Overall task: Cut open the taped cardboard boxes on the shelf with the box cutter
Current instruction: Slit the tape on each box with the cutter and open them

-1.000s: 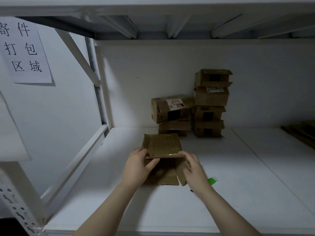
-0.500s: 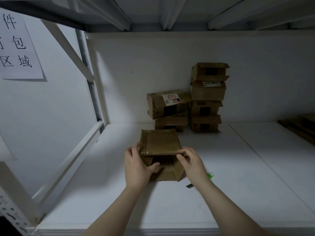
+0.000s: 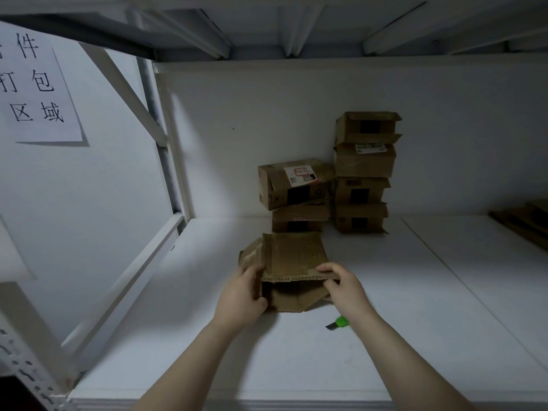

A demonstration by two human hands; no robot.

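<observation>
Since the earlier frame, a side flap of the cardboard box [image 3: 293, 256] has swung outward beyond the left grip [image 3: 241, 295], and more of the green box cutter [image 3: 341, 322] shows. The cutter lies on the white shelf [image 3: 415, 336] just nearer than the right grip [image 3: 345, 287], beside the wrist; neither grip touches it. The left grip clasps the box's left wall. The right grip pinches the front edge of the raised top flap. The box sits between both grips. Well beyond them, a low stack of boxes [image 3: 293, 185] and a taller stack [image 3: 363, 173] stand at the back wall.
</observation>
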